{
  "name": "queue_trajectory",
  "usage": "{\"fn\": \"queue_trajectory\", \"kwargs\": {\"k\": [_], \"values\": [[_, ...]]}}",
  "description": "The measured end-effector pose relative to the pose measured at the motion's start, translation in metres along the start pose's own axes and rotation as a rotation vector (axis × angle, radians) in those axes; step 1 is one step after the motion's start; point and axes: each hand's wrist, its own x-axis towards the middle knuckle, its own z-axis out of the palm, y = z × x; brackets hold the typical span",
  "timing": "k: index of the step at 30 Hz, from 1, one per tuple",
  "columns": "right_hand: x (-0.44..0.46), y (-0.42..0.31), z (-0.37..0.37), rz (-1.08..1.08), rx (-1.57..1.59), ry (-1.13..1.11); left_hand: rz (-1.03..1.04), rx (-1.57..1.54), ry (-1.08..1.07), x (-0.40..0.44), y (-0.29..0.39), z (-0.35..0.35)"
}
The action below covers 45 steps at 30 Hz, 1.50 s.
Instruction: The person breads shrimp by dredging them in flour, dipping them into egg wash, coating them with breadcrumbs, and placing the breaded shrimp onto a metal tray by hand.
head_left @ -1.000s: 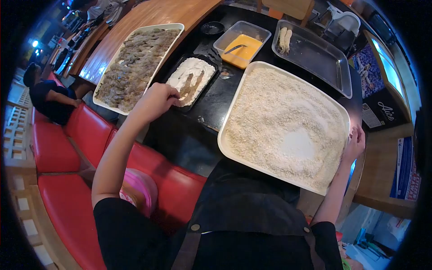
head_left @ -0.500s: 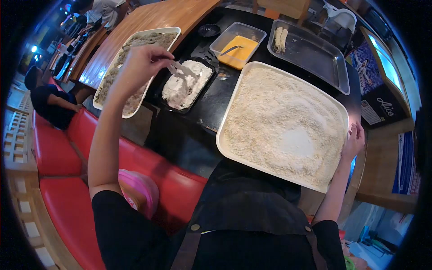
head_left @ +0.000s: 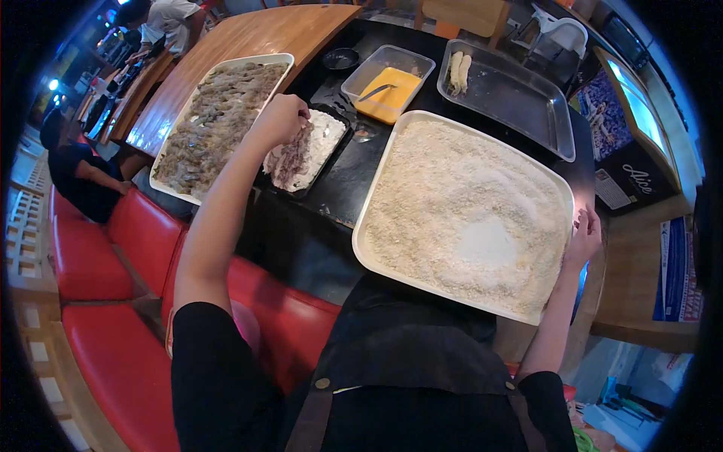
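Observation:
My left hand (head_left: 285, 120) is over the upper edge of a small black tray of white flour (head_left: 325, 141), its fingers closed and pointing down. Whatever is between its fingertips is hidden, and a shadow darkens the flour below. To its left lies a cream tray (head_left: 289, 62) full of greyish, raw-looking shrimp (head_left: 218, 113). My right hand (head_left: 586, 237) grips the right rim of a large cream tray (head_left: 361, 239) of pale breadcrumbs (head_left: 452, 181). A whiter powdery patch (head_left: 488, 242) shows in the crumbs near me.
Behind the trays stand a clear tub (head_left: 423, 68) of yellow batter with a utensil in it, a small black dish (head_left: 340, 58), and a dark metal tray (head_left: 520, 105) with two coated pieces (head_left: 459, 73). Red seats (head_left: 98, 256) line the left, where a person (head_left: 83, 166) sits.
My left hand has moved right and slightly down toward the flour; the greyish piece hanging from its fingers is no longer visible. My right hand stays at the crumb tray's rim. The view has shifted slightly.

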Motion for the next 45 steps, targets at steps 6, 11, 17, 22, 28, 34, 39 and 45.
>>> {"fn": "queue_trajectory", "kwargs": {"k": [6,11,17,22,28,34,39,45], "values": [[-0.008,-0.017,0.008,-0.255,-0.283,-0.006,-0.01,-0.032,0.043,0.005,-0.002,0.006],[-0.043,-0.115,0.042,-0.704,-0.362,-0.205,0.018,-0.046,-0.034,-0.008,0.003,-0.012],[-0.152,-0.205,0.152,-0.864,0.119,-0.938,0.019,-0.064,0.02,-0.014,0.01,-0.043],[-0.238,-0.249,0.25,-1.062,0.039,-1.115,0.049,-0.034,-0.002,-0.017,0.027,-0.099],[-0.271,-0.258,0.297,-1.103,0.009,-0.995,0.04,-0.069,0.08,-0.021,0.04,-0.127],[-0.27,-0.253,0.291,-0.675,0.085,-1.13,0.116,-0.103,-0.068,-0.045,0.037,-0.071],[-0.237,-0.239,0.267,-1.045,-0.101,-1.059,0.115,-0.155,-0.217,-0.074,0.027,-0.016],[-0.202,-0.237,0.233,-1.019,-0.219,-1.215,0.127,-0.25,-0.172,-0.093,0.053,0.004]]}}
